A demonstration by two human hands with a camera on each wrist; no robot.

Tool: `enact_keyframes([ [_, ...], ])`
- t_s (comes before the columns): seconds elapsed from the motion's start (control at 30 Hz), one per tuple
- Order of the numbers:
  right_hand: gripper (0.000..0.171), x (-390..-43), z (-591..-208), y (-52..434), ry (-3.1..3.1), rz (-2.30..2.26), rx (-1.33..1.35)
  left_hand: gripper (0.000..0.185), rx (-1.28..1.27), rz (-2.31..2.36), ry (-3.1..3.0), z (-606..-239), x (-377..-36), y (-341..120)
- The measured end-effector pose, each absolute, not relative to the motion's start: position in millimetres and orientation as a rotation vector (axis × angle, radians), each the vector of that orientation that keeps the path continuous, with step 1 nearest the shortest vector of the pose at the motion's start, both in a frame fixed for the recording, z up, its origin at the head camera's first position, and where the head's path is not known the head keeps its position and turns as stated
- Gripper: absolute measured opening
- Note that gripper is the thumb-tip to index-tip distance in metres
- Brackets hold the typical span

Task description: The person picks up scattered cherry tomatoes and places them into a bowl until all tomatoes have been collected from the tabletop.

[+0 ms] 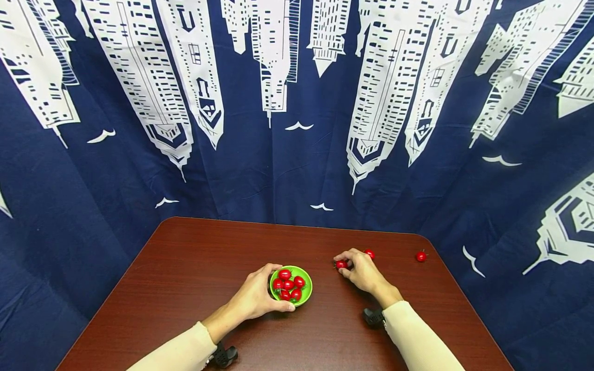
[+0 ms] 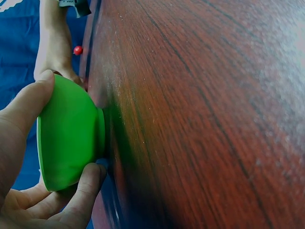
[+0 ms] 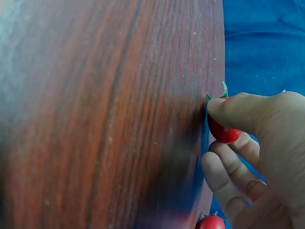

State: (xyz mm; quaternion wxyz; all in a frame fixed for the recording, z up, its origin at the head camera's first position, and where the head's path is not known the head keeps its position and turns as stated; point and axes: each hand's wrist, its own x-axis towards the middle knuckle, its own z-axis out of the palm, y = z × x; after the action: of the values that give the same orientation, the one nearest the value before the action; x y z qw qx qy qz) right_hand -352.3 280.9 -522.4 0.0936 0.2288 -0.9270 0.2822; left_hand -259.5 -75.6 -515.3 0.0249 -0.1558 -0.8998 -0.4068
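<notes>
My left hand (image 1: 255,294) grips a small green bowl (image 2: 71,133) from its left side, thumb and fingers spread round its wall. Inside the bowl lie several red cherry tomatoes (image 1: 288,284) with green stems. To the right of the bowl, my right hand (image 1: 364,270) pinches one cherry tomato (image 3: 224,125) between thumb and fingers, close over the table. Its green stem sticks out past the thumb in the right wrist view. Just behind that hand lies another cherry tomato (image 1: 369,253), partly hidden by it in the head view.
A lone cherry tomato (image 1: 421,256) lies near the right edge of the brown wooden table (image 1: 209,252). Behind the table hangs a dark blue curtain (image 1: 250,170) printed with white buildings. Each wrist carries a black camera (image 1: 373,317).
</notes>
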Motion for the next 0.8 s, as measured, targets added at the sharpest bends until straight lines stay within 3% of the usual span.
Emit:
enact_keyframes([
  [0.8,0.027,-342.1,-509.9,267.2,-2.698,0.895,0.699,0.105,-0.495,-1.269,-2.764,-513.4,-258.1,-76.0],
])
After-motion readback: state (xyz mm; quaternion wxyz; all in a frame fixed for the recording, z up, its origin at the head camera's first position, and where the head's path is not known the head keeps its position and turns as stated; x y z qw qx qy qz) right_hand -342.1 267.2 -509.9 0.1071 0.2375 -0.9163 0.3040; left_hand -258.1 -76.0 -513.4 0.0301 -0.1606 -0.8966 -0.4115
